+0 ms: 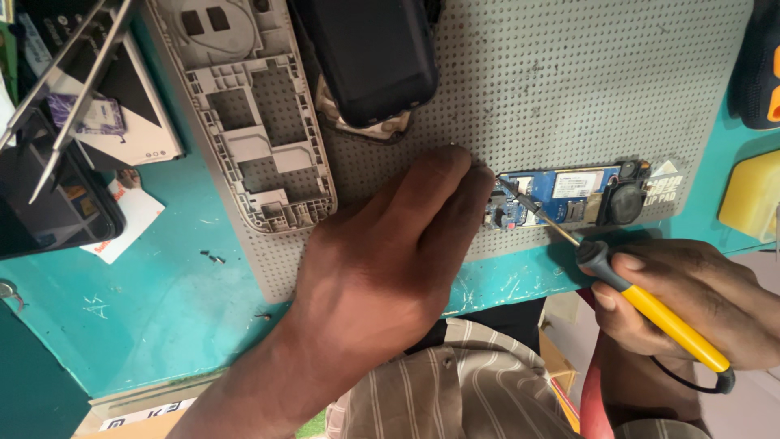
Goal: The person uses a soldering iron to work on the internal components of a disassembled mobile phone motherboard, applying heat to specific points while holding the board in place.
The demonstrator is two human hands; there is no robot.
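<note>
My left hand [390, 244] lies palm down on the grey perforated mat [552, 89], its fingertips touching the left end of a small blue circuit board [569, 191]. What sits under the fingers is hidden. My right hand [691, 301] grips a soldering iron [650, 309] with a yellow handle and dark collar. Its thin metal tip [528, 203] reaches onto the left part of the board, close to my left fingertips. A round black part [624, 203] sits at the board's right end.
A grey plastic phone frame [252, 114] and a dark phone body [370, 57] lie on the mat's upper left. Tweezers [73, 89] and a dark device [49, 203] lie at far left on the teal bench [162, 284]. A yellow block [751, 195] is at right.
</note>
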